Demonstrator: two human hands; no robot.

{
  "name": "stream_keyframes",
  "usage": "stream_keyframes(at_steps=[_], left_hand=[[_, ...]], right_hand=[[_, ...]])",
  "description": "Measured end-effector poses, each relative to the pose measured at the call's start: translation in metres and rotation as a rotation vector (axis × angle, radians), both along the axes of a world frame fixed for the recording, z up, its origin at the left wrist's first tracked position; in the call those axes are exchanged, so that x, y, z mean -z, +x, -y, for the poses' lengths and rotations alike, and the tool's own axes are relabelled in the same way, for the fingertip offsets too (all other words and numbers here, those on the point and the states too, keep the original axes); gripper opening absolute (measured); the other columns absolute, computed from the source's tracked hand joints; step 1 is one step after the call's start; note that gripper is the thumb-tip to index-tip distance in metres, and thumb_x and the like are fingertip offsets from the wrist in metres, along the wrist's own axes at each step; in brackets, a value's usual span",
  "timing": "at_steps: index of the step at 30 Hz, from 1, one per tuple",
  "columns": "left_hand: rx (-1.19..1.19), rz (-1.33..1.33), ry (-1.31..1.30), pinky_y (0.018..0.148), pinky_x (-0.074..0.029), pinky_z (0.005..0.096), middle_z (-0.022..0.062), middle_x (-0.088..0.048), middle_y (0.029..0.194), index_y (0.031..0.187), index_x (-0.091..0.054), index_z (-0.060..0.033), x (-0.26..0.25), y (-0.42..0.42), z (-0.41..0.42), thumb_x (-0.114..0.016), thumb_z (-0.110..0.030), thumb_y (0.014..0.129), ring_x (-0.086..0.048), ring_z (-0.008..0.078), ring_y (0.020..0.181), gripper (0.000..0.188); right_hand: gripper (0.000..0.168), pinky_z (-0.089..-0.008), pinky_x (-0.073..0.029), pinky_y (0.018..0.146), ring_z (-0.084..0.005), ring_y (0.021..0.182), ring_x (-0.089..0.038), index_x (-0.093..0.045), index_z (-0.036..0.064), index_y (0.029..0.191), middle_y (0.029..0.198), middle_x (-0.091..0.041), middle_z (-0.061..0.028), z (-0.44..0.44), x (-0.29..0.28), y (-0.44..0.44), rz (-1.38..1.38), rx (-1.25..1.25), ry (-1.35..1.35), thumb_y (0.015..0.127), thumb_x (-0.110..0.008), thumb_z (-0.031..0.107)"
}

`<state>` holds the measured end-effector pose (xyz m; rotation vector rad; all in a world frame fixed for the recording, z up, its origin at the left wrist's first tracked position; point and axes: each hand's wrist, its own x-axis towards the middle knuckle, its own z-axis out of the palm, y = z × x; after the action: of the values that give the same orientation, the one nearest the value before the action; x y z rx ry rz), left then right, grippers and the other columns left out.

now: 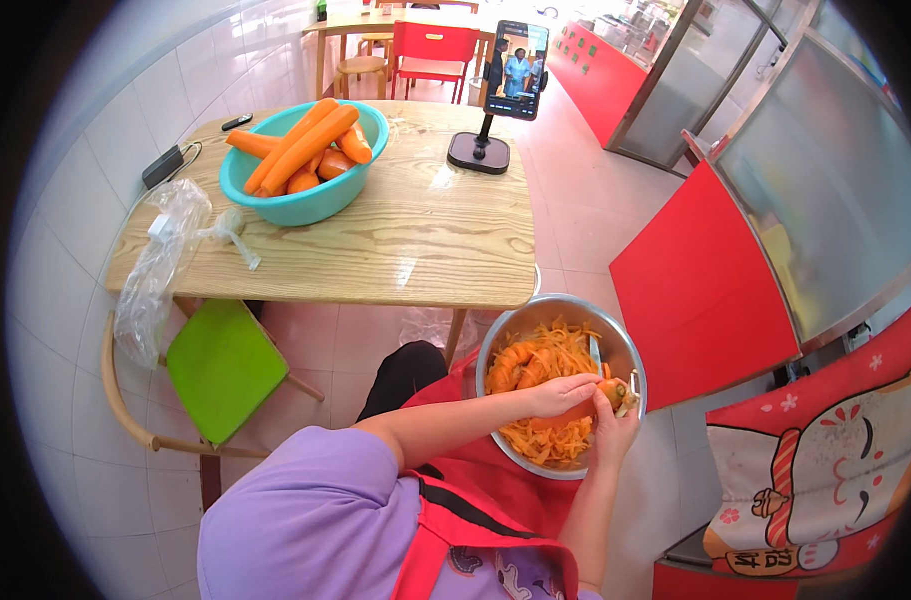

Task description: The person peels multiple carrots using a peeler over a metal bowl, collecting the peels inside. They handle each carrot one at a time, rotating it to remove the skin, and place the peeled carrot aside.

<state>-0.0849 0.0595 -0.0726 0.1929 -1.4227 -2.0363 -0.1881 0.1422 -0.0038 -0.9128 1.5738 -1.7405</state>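
Over a steel bowl [487, 341], my left hand [564, 396] is closed round a carrot [611, 390], its stem end pointing right. My right hand [615, 431] grips what looks like a peeler [634, 391] against that end; the fingers partly cover it. Inside the bowl lie heaped orange peelings [556, 446] and some larger carrot pieces [511, 367]. A flat pale blade or handle [595, 354] sticks up among them. Beyond, on the wooden table [425, 247], a turquoise basin [298, 210] holds several whole carrots [309, 154].
A phone [515, 71] on a stand [479, 152] plays a video. Plastic bags [151, 277], a black adapter [162, 166] and a small dark object [237, 122] lie at the table's left. A green-seated chair [226, 367] stands left; red panels [707, 285] and a printed cloth [823, 465] are right.
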Motion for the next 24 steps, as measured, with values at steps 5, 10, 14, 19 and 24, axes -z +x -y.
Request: stream_keyframes(at_steps=[5, 10, 14, 19, 24], left_hand=[[-0.083, 0.434, -0.502, 0.097, -0.042, 0.0373, 0.019, -0.052, 0.124, 0.137, -0.033, -0.0062, -0.04, 0.026, -0.011, -0.058, -0.033, 0.091, -0.048, 0.0305, 0.12, 0.059], [-0.109, 0.912, -0.94, 0.088, -0.046, 0.0404, 0.0229, -0.057, 0.11, 0.123, -0.051, -0.006, 0.034, 0.036, -0.003, -0.068, -0.033, 0.08, -0.056, 0.0361, 0.107, 0.054], [-0.553, 0.891, -1.378, 0.083, -0.048, 0.0421, 0.0214, -0.059, 0.103, 0.108, -0.063, -0.005, 0.053, 0.041, -0.003, -0.066, -0.027, 0.08, -0.059, 0.0338, 0.101, 0.035], [-0.242, 0.429, -0.398, 0.092, -0.045, 0.0384, 0.0196, -0.05, 0.12, 0.121, -0.054, -0.0032, 0.007, 0.025, 0.005, -0.059, -0.023, 0.089, -0.049, 0.0295, 0.115, 0.038], [-0.153, 0.263, -0.361, 0.089, -0.045, 0.0324, 0.0127, -0.055, 0.109, 0.131, -0.039, -0.0019, -0.016, 0.024, -0.015, -0.061, -0.027, 0.091, -0.055, 0.0225, 0.101, 0.052]], right_hand=[[0.032, -0.0179, -0.03, 0.039, -0.0021, 0.053, -0.045, -0.056, 0.003, 0.111, 0.087, -0.058, -0.0009, 0.001, -0.018, 0.008, 0.158, 0.025, 0.0, 0.08, -0.067, -0.001], [0.038, -0.0235, -0.05, 0.073, -0.0124, 0.089, -0.059, -0.053, 0.0, 0.117, 0.104, -0.058, -0.0065, -0.002, -0.028, 0.007, 0.032, 0.003, -0.079, 0.082, -0.066, -0.002], [0.04, -0.0271, -0.05, 0.08, -0.0144, 0.094, -0.058, -0.052, -0.001, 0.117, 0.106, -0.057, -0.0074, -0.005, -0.039, -0.005, -0.034, -0.002, 0.006, 0.08, -0.068, -0.001], [0.038, -0.0273, -0.049, 0.082, -0.0138, 0.094, -0.058, -0.054, -0.002, 0.113, 0.105, -0.058, -0.0066, -0.001, -0.02, -0.007, -0.157, -0.008, 0.017, 0.079, -0.07, 0.0], [0.043, -0.0267, -0.049, 0.084, -0.0133, 0.094, -0.058, -0.053, -0.003, 0.118, 0.107, -0.058, -0.0063, 0.006, -0.012, 0.007, 0.001, -0.074, 0.001, 0.079, -0.07, -0.001]])
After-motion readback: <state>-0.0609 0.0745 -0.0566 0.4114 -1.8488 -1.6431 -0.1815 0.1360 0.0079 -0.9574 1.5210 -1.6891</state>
